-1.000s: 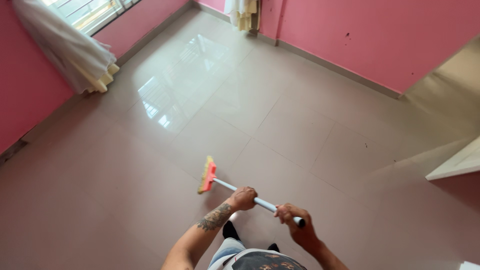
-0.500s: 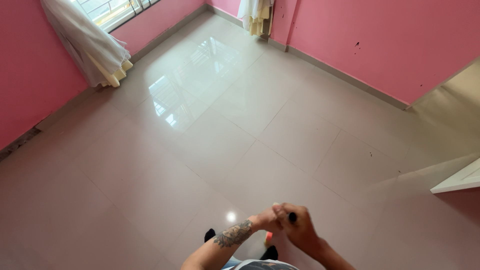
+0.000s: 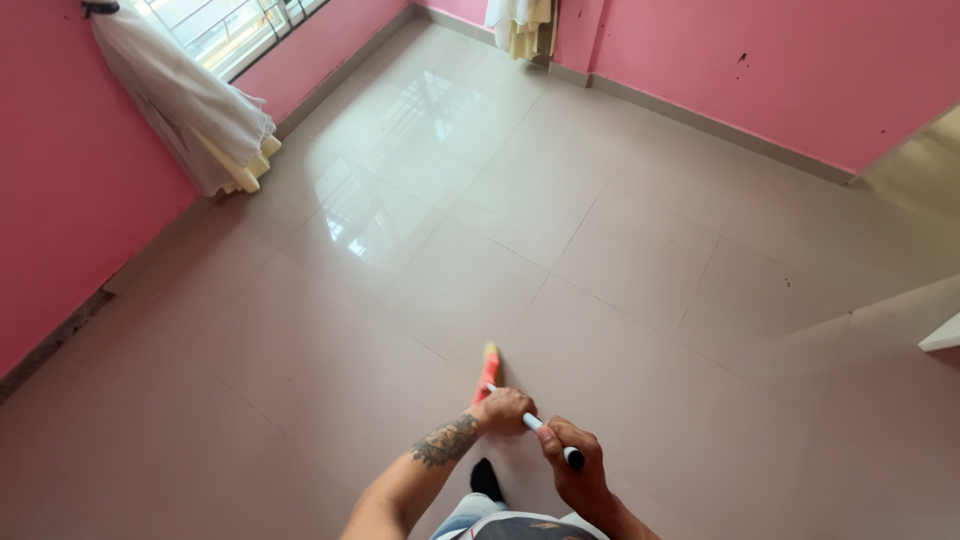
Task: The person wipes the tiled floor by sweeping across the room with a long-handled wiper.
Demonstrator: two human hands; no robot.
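On tiled floor (image 3: 620, 250), broom (image 3: 487, 372) head pointing away, both hands gripping handle (image 3: 533, 423)

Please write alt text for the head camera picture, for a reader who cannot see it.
Seen from above, a person grips a white broom handle with both hands, the left hand lower and the right hand at its top end. The red broom head rests on a glossy beige tiled floor, between pink walls with a bundled white curtain.

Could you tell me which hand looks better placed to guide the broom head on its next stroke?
Probably the left hand: it grips the handle nearest the broom head, while the right hand holds the far end.
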